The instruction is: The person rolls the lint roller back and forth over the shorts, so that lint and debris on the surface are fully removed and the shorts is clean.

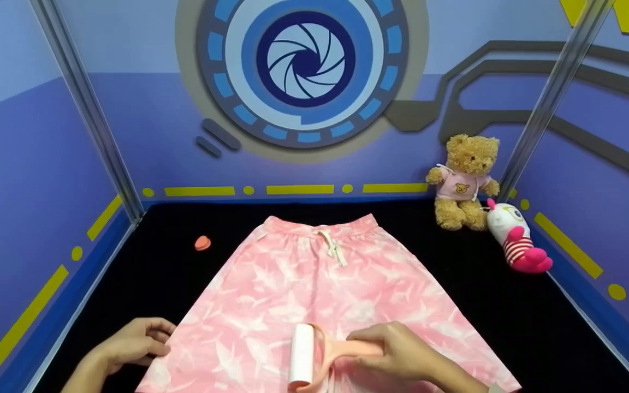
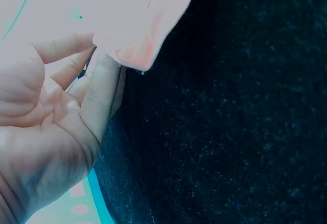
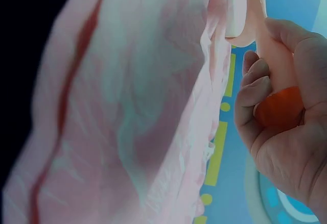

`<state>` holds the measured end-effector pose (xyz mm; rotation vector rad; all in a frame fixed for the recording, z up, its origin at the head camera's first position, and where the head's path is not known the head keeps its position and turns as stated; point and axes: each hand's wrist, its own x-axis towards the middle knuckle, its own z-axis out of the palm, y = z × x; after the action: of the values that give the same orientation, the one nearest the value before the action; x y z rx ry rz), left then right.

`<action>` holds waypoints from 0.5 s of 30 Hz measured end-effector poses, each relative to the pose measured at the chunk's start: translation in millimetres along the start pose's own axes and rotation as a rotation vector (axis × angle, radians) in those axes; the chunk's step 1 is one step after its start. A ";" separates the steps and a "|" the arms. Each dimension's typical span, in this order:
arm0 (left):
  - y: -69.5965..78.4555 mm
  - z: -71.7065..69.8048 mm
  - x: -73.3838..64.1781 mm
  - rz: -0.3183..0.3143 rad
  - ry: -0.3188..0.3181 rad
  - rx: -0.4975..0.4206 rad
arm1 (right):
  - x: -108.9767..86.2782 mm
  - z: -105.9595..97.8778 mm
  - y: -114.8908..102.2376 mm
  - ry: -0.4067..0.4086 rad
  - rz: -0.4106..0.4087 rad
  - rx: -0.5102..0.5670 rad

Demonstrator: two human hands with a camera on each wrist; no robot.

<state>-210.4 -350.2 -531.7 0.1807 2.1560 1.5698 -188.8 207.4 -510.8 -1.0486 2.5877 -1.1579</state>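
Walls, printed blue-violet with yellow dashes and a large round emblem; beyond and to either side of both hands' fingers.

Black surface; beneath the fingers, dull and fibrous in the left wrist view.

Garment, pink with pale shark-like print; laid between the two hands, waistband ahead of the fingers. Judged light, soft and limp, liable to wrinkle or drag; best steadied by its side edge or hem.

Bear, tan, pink top; seated far ahead of the right fingers, to their right.

Plush, white and magenta; leaning beside the bear, nearer the right fingers.

Left hand, fingers loosely bent at the garment's left edge; pinching or merely touching, cannot tell.

Right hand, fingers curled round the roller's handle.

Roller, white cylinder, peach frame; over the garment, left of the right fingertips. Judged light and rigid, the cylinder possibly tacky; hold by the handle, clear of the cylinder.

Drawstring, cream, tied; on the waistband, ahead of the right fingers.

Small piece, coral; ahead of the left fingers, apart from the garment.
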 end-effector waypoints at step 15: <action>0.6 0.2 -1.0 -0.004 0.011 0.006 | 15.8 -3.7 -14.4 0.078 -0.061 0.034</action>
<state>-209.5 -350.2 -530.8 0.1706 2.1681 1.5662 -194.1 192.9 -495.6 -1.1035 2.6010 -1.2775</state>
